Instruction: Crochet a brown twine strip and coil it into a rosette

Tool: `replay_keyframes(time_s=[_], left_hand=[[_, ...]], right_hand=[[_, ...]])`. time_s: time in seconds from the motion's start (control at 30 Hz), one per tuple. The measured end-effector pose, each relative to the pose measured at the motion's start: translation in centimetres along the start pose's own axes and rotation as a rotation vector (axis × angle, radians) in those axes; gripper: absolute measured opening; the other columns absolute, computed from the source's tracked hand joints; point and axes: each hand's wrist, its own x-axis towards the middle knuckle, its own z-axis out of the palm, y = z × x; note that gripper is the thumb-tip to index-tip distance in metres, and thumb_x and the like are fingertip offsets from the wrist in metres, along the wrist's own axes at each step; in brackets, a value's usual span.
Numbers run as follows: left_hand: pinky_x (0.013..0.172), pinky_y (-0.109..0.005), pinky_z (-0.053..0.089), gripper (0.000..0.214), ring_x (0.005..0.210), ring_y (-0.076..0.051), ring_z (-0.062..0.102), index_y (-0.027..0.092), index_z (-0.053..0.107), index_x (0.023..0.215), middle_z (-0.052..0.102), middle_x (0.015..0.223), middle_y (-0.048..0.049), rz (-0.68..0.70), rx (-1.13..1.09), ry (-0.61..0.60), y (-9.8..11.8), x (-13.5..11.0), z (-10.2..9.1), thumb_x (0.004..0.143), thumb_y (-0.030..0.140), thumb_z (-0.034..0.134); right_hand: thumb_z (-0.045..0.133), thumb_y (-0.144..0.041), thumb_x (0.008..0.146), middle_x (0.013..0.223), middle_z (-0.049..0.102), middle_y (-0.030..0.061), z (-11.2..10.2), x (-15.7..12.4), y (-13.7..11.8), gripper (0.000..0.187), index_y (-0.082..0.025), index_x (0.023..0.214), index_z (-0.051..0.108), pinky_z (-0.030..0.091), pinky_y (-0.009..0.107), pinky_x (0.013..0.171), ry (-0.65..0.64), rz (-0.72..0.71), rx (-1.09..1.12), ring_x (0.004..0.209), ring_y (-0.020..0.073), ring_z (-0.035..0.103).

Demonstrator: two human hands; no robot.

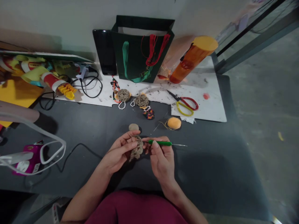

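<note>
My left hand (121, 149) pinches a small piece of brown crochet work (137, 150) between thumb and fingers, its scalloped end hanging below. My right hand (163, 157) is closed around the green handle of a crochet hook (161, 143). One thin metal end of the hook points right; the other end lies toward the crochet piece, where the fingers partly hide it. Just beyond my left fingertips sits a beige ball of yarn (133, 127). An orange ball of yarn (174, 123) with a loose strand lies past my right hand.
Beyond my hands lie two crocheted rosettes (142, 100) with beaded loops, and scissors (187, 105) with red and yellow handles. A dark gift bag (142, 53), a black phone (105, 53) and an orange cylinder (191, 60) stand at the back. A purple box (28, 160) is left.
</note>
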Motion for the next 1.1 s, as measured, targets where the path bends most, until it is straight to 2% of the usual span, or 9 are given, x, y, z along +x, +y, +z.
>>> replay_keyframes(time_s=[0.2, 0.5, 0.7, 0.87, 1.0, 1.1], left_hand=[[0.079, -0.03, 0.051, 0.042, 0.08, -0.016, 0.068, 0.017, 0.065, 0.109, 0.071, 0.086, -0.0039, 0.02, 0.009, 0.018, -0.3, 0.1, 0.1, 0.069, 0.019, 0.079], [0.078, -0.029, 0.051, 0.045, 0.08, -0.017, 0.068, 0.017, 0.063, 0.11, 0.071, 0.087, -0.0046, 0.1, 0.006, 0.071, -0.8, 0.3, 0.0, 0.068, 0.022, 0.08], [0.076, -0.027, 0.052, 0.045, 0.079, -0.016, 0.068, 0.018, 0.062, 0.111, 0.07, 0.087, -0.0035, 0.047, -0.03, 0.068, -0.6, 0.3, -0.3, 0.069, 0.023, 0.079], [0.073, -0.026, 0.052, 0.042, 0.073, -0.013, 0.065, 0.018, 0.065, 0.107, 0.067, 0.081, -0.0004, 0.101, -0.009, 0.084, -0.6, 0.3, 0.0, 0.068, 0.023, 0.08], [0.067, -0.021, 0.05, 0.037, 0.067, -0.009, 0.06, 0.018, 0.068, 0.1, 0.063, 0.073, 0.0031, 0.227, 0.053, 0.124, -0.9, 0.4, 0.3, 0.066, 0.02, 0.082], [0.066, -0.02, 0.05, 0.038, 0.067, -0.008, 0.06, 0.019, 0.068, 0.101, 0.063, 0.073, 0.0028, 0.212, 0.065, 0.12, -1.0, 0.4, 0.3, 0.066, 0.021, 0.082]], right_hand=[[0.064, -0.025, 0.086, 0.08, 0.066, -0.0026, -0.7, -0.4, 0.7, 0.004, -0.026, 0.088, 0.06, 0.053, 0.027, 0.062, 0.033, -0.059, -0.121, 0.07, 0.0136, 0.067], [0.064, -0.029, 0.086, 0.077, 0.068, -0.0024, -0.4, -0.1, 0.6, 0.007, -0.026, 0.089, 0.059, 0.05, 0.025, 0.05, 0.028, -0.038, -0.094, 0.057, 0.0128, 0.063], [0.058, -0.029, 0.09, 0.078, 0.071, 0.0005, -0.7, -0.1, 0.8, 0.008, -0.026, 0.095, 0.064, 0.051, 0.026, 0.049, -0.02, -0.051, -0.113, 0.059, 0.0145, 0.065], [0.056, -0.023, 0.091, 0.089, 0.071, 0.003, -1.4, -0.3, 1.2, 0.014, -0.026, 0.101, 0.066, 0.053, 0.028, 0.057, -0.065, -0.161, -0.257, 0.066, 0.0146, 0.064], [0.057, -0.018, 0.09, 0.093, 0.071, 0.0031, -1.1, -0.2, 0.5, 0.014, -0.025, 0.096, 0.066, 0.053, 0.026, 0.059, -0.146, -0.261, -0.283, 0.076, 0.0155, 0.066], [0.061, -0.015, 0.087, 0.09, 0.072, 0.002, -0.8, 0.0, 0.0, 0.011, -0.024, 0.091, 0.065, 0.054, 0.027, 0.066, -0.141, -0.294, -0.311, 0.082, 0.0161, 0.067]])
